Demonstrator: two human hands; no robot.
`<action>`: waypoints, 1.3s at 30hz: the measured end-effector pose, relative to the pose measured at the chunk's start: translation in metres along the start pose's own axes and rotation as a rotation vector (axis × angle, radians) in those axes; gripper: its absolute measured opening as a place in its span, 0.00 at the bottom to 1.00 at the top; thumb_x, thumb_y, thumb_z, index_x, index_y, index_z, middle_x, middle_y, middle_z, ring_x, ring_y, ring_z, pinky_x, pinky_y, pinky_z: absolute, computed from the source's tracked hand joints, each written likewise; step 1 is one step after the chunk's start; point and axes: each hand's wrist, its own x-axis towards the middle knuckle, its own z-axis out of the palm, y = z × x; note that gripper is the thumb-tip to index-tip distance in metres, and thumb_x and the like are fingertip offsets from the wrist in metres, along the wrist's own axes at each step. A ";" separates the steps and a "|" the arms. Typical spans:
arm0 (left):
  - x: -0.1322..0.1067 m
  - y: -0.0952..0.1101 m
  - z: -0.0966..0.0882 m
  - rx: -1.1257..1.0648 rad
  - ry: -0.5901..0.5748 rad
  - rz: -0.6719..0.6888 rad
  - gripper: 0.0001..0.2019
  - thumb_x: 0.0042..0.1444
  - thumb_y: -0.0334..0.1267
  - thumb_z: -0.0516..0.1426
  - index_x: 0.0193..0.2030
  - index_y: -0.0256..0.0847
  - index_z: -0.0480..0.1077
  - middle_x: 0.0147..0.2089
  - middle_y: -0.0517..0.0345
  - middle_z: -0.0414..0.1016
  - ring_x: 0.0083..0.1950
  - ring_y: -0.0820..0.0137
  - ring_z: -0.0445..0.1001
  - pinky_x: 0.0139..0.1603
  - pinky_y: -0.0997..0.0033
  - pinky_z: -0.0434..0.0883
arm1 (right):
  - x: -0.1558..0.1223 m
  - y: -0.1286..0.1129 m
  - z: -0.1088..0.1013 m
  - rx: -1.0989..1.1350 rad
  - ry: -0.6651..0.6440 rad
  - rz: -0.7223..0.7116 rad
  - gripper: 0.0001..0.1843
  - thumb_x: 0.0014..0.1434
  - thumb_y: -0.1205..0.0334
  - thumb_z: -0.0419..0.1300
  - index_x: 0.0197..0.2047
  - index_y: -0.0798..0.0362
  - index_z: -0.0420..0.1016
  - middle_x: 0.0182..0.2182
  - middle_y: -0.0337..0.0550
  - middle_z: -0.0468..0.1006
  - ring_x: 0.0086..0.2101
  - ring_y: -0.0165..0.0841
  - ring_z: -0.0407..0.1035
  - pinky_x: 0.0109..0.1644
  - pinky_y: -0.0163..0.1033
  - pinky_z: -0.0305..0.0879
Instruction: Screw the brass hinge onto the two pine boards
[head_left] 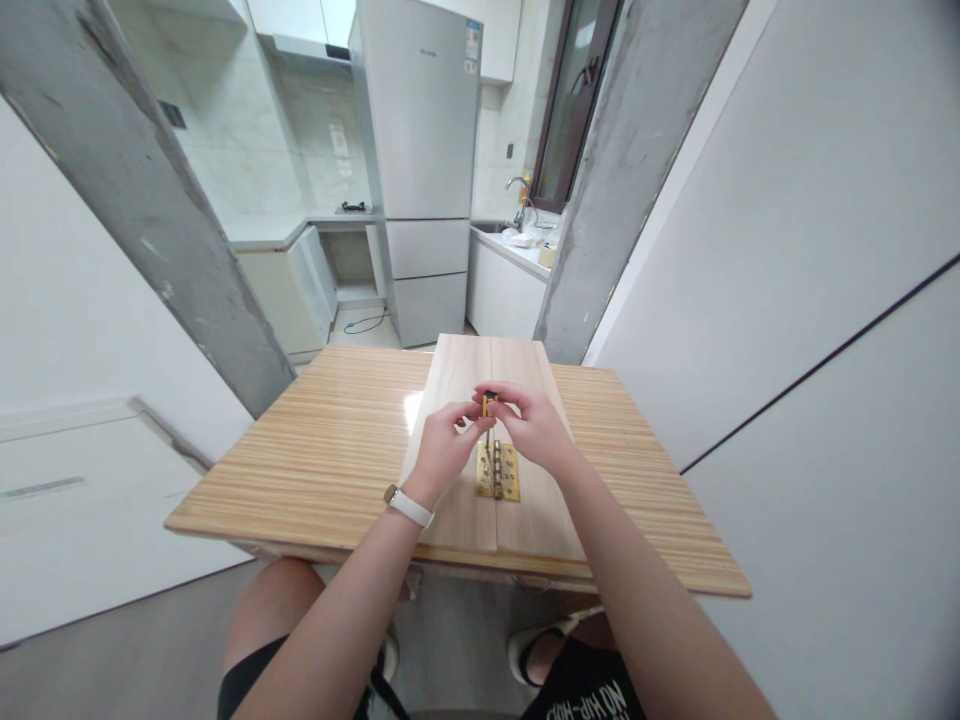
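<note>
Two pale wooden boards (457, 370) lie side by side on a striped wooden table (330, 450). A brass hinge (499, 472) sits across the seam between them. A small screwdriver with a yellow and black handle (489, 404) stands upright over the hinge's left leaf. My left hand (444, 450), with a white watch on its wrist, pinches the screwdriver from the left. My right hand (531, 422) closes over the handle's top from the right. Both hands are closed on the tool; its tip is partly hidden by my fingers.
Behind the table stands a silver fridge (420, 170), with white cabinets and a counter with a sink tap (519, 200) to the right. Grey concrete pillars (150, 210) flank the opening. A white wall runs along the right. My knees show under the table's front edge.
</note>
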 end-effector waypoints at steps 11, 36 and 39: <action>-0.002 0.010 -0.005 0.061 0.059 0.038 0.09 0.59 0.44 0.67 0.43 0.44 0.81 0.42 0.56 0.83 0.43 0.67 0.77 0.43 0.66 0.70 | 0.000 -0.004 0.007 -0.057 0.167 0.049 0.13 0.60 0.63 0.64 0.47 0.48 0.85 0.43 0.43 0.87 0.45 0.40 0.80 0.55 0.47 0.73; -0.004 0.019 0.002 0.197 0.129 0.110 0.07 0.65 0.41 0.61 0.40 0.41 0.78 0.36 0.55 0.78 0.38 0.67 0.74 0.40 0.66 0.68 | 0.000 -0.011 0.002 -0.033 0.091 0.059 0.20 0.62 0.58 0.66 0.56 0.50 0.81 0.50 0.48 0.84 0.47 0.39 0.79 0.56 0.48 0.74; -0.002 0.018 -0.002 0.173 0.074 0.122 0.08 0.66 0.42 0.60 0.42 0.41 0.78 0.38 0.54 0.80 0.40 0.66 0.75 0.41 0.66 0.69 | 0.000 -0.012 0.001 -0.032 0.058 0.047 0.18 0.64 0.59 0.63 0.56 0.50 0.80 0.52 0.47 0.84 0.48 0.39 0.79 0.57 0.49 0.74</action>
